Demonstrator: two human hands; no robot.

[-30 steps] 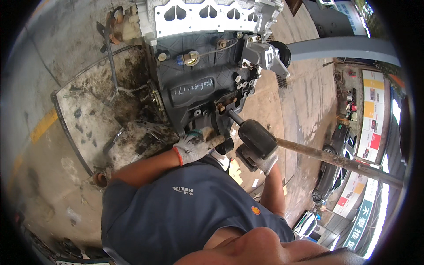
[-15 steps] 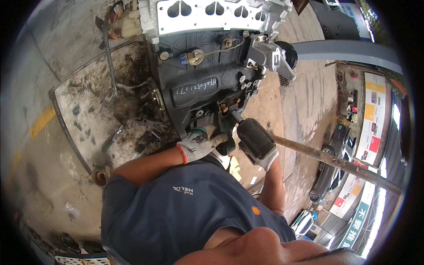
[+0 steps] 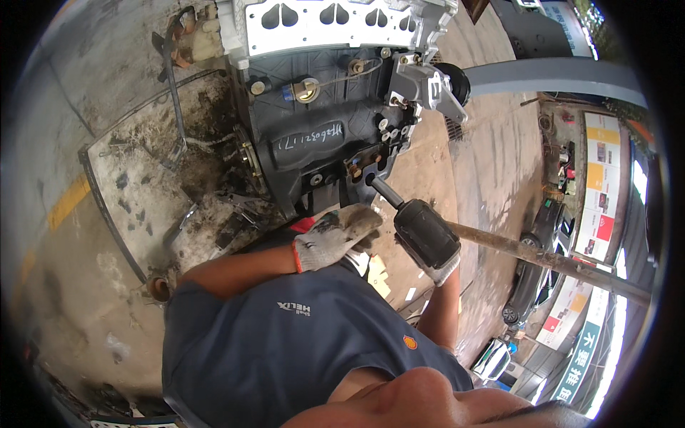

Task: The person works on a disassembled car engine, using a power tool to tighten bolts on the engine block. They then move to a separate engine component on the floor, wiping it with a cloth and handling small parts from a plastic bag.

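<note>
A dark engine block (image 3: pixel 292 110) with a silver top face fills the upper middle. My right hand (image 3: pixel 439 267), in a grey glove, grips a black power wrench (image 3: pixel 427 232) from below; its long socket (image 3: pixel 387 191) meets the lower right of the block near copper-coloured bolts (image 3: pixel 357 168). My left hand (image 3: pixel 335 239), in a soiled grey glove, is just below the block, left of the wrench, fingers curled and together; whatever lies under them is hidden. A red item (image 3: pixel 302 223) shows behind that hand.
A long rusty bar (image 3: pixel 535 257) runs rightward behind the wrench, and a grey beam (image 3: pixel 549 76) above it. A grimy tray (image 3: pixel 125 207) with tools and a hose (image 3: pixel 173 85) lie left. Cars (image 3: pixel 531 257) and signboards (image 3: pixel 599 185) stand at right.
My left hand has come off the dark part under the block and sits nearer me, with red now showing behind it. The wrench has shifted slightly right and down.
</note>
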